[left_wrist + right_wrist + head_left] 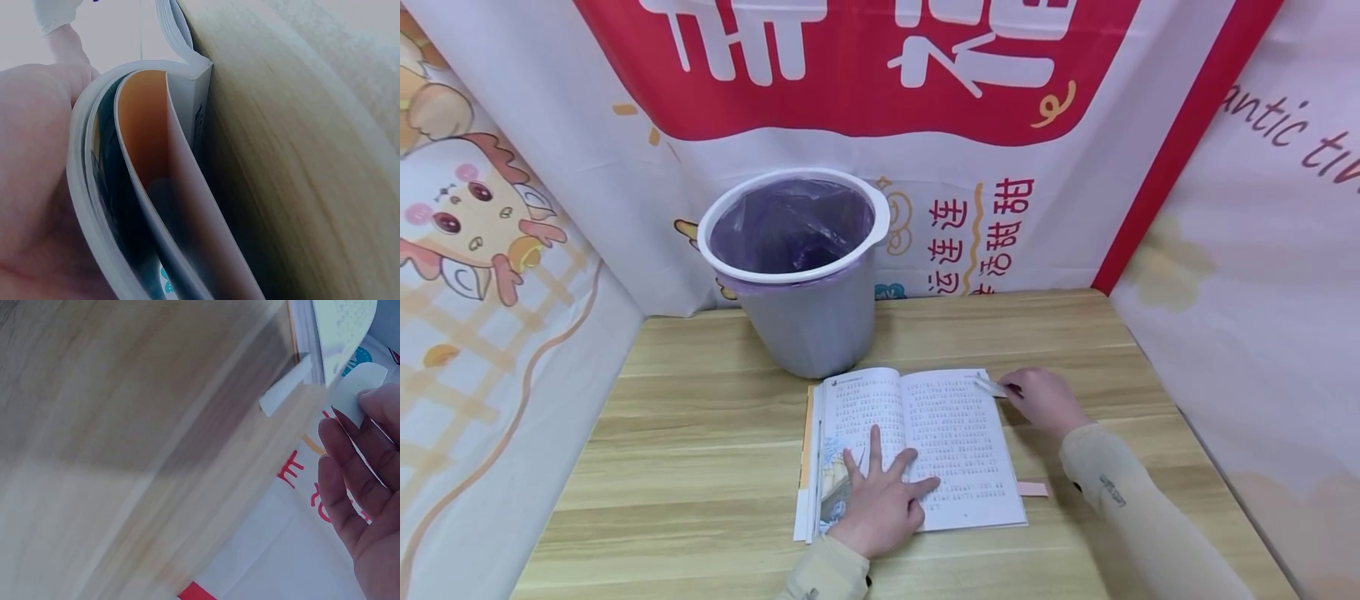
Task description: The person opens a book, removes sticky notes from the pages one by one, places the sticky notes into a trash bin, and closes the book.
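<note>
Here, the open book [951,433] lies between the left and right edges of the worktop [700,467], left hand [880,504] spread across it, right hand [1047,400] pinching a pale slip [369,376] by its far-right corner; hasty tugging might crease the slip, a lifted left hand might loosen the book.

The right hand [380,536] pinches a pale slip [357,381] beside the book [340,331]; nearer, a strip [284,387] juts from its edge over the wooden table [112,425]. Beyond the table's far edge, white cloth [250,550] bears red characters [291,467].
</note>
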Demonstrator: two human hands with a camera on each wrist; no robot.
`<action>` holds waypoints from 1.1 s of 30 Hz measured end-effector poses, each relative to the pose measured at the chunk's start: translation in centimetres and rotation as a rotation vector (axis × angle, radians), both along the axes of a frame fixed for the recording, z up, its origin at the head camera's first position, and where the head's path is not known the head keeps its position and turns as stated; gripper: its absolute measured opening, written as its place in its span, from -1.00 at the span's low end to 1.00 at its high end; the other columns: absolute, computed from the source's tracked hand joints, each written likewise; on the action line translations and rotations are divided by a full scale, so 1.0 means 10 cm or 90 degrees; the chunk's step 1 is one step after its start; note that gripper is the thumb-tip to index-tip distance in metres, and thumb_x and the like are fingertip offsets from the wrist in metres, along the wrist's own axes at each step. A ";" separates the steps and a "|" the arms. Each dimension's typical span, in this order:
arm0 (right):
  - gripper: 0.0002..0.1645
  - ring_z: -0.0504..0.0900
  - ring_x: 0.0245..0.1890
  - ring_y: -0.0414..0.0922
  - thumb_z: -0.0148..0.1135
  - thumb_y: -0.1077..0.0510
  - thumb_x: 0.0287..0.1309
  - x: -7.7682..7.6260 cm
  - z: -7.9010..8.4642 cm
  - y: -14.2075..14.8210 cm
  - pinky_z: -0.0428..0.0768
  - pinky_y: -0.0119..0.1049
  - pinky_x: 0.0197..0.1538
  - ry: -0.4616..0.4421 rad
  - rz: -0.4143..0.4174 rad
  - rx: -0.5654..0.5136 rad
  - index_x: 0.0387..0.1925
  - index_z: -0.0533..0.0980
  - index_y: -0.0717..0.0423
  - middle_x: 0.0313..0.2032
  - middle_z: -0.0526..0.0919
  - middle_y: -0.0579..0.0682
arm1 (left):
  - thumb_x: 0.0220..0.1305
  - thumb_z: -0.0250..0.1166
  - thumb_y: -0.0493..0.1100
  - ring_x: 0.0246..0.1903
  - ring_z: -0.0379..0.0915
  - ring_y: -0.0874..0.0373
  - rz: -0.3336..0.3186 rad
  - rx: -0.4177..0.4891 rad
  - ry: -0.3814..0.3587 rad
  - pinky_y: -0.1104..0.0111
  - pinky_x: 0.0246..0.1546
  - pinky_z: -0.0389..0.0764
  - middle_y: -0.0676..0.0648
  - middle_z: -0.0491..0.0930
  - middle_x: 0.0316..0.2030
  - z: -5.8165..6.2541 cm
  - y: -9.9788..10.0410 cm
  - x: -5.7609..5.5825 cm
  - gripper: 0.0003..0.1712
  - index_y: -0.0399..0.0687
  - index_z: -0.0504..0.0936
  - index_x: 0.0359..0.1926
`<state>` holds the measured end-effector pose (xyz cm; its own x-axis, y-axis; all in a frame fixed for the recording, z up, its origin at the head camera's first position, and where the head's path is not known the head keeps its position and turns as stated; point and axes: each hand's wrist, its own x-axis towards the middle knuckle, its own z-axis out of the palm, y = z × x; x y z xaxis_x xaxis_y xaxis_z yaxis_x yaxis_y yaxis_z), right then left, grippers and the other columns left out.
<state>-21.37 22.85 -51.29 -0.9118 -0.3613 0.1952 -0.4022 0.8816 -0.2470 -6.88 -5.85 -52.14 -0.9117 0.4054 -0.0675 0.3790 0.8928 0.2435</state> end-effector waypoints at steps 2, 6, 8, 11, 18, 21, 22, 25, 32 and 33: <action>-0.78 0.77 -0.33 -0.03 0.36 0.16 0.07 0.01 0.05 -0.01 0.68 -0.15 -0.22 0.000 -0.004 -0.001 -0.21 0.74 0.10 -0.32 0.79 0.03 | 0.24 0.07 0.05 0.47 -0.39 -0.49 -0.001 0.001 -0.001 -0.60 0.08 -0.26 0.07 0.35 0.37 0.00 0.00 0.00 -0.53 0.66 0.58 0.13; -0.77 0.77 -0.32 -0.01 0.34 0.16 0.08 0.02 0.17 -0.01 0.67 -0.12 -0.20 0.002 -0.011 0.001 -0.20 0.74 0.10 -0.31 0.79 0.04 | 0.24 0.07 0.04 0.47 -0.39 -0.49 -0.003 0.003 0.001 -0.60 0.07 -0.26 0.07 0.35 0.36 -0.02 -0.01 0.00 -0.53 0.65 0.58 0.13; -0.76 0.76 -0.32 -0.03 0.32 0.16 0.10 0.02 0.24 0.00 0.67 -0.13 -0.21 -0.004 -0.017 0.000 -0.19 0.74 0.10 -0.31 0.79 0.03 | 0.24 0.06 0.04 0.47 -0.39 -0.50 -0.004 0.004 0.003 -0.60 0.07 -0.26 0.07 0.35 0.36 -0.03 -0.01 0.00 -0.53 0.65 0.59 0.13; -0.74 0.76 -0.33 -0.05 0.29 0.16 0.13 0.03 0.35 0.00 0.68 -0.16 -0.23 -0.022 -0.028 -0.006 -0.15 0.73 0.10 -0.29 0.79 0.03 | 0.23 0.06 0.04 0.47 -0.39 -0.50 -0.005 0.007 0.007 -0.61 0.06 -0.26 0.06 0.36 0.36 -0.03 -0.02 0.00 -0.53 0.64 0.59 0.12; -0.71 0.70 -0.39 -0.12 0.23 0.15 0.20 0.00 0.74 -0.04 0.66 -0.23 -0.30 -0.042 -0.034 -0.047 -0.09 0.70 0.16 -0.29 0.78 0.04 | 0.23 0.07 0.04 0.46 -0.37 -0.50 -0.006 0.009 0.012 -0.61 0.06 -0.24 0.06 0.36 0.35 -0.02 -0.02 0.01 -0.53 0.64 0.59 0.12; -0.69 0.65 -0.46 -0.14 0.21 0.15 0.21 -0.05 0.94 -0.10 0.62 -0.28 -0.37 -0.026 -0.027 -0.082 -0.08 0.70 0.17 -0.33 0.77 0.05 | 0.23 0.07 0.04 0.46 -0.37 -0.50 -0.004 0.010 0.011 -0.60 0.06 -0.24 0.06 0.37 0.35 -0.02 -0.02 0.01 -0.53 0.65 0.59 0.12; -0.69 0.64 -0.48 -0.14 0.21 0.16 0.21 -0.07 1.01 -0.13 0.61 -0.29 -0.39 -0.016 -0.022 -0.095 -0.08 0.70 0.18 -0.35 0.77 0.05 | 0.23 0.07 0.04 0.46 -0.36 -0.50 -0.003 0.011 0.011 -0.60 0.06 -0.25 0.06 0.37 0.35 -0.02 -0.02 0.02 -0.53 0.65 0.59 0.12; -0.71 0.63 -0.51 -0.14 0.23 0.19 0.19 -0.14 1.25 -0.23 0.60 -0.33 -0.42 0.039 0.007 -0.125 -0.10 0.70 0.18 -0.37 0.76 0.06 | 0.23 0.07 0.04 0.47 -0.37 -0.50 -0.002 0.011 0.011 -0.60 0.07 -0.26 0.06 0.36 0.36 -0.03 -0.02 0.01 -0.52 0.65 0.59 0.12; -0.69 0.68 -0.40 -0.08 0.26 0.21 0.18 -0.30 1.89 -0.59 0.68 -0.31 -0.29 0.073 0.024 -0.165 -0.04 0.69 0.13 -0.18 0.77 0.09 | 0.23 0.06 0.04 0.46 -0.37 -0.50 -0.006 0.016 0.009 -0.61 0.06 -0.27 0.06 0.36 0.36 -0.02 -0.04 0.01 -0.52 0.65 0.58 0.13; -0.69 0.70 -0.37 -0.08 0.27 0.22 0.16 -0.33 1.98 -0.65 0.69 -0.29 -0.25 0.083 0.031 -0.169 -0.04 0.69 0.12 -0.17 0.77 0.08 | 0.23 0.07 0.04 0.46 -0.37 -0.50 -0.007 0.019 0.008 -0.60 0.07 -0.27 0.06 0.36 0.36 -0.02 -0.04 0.02 -0.52 0.64 0.59 0.13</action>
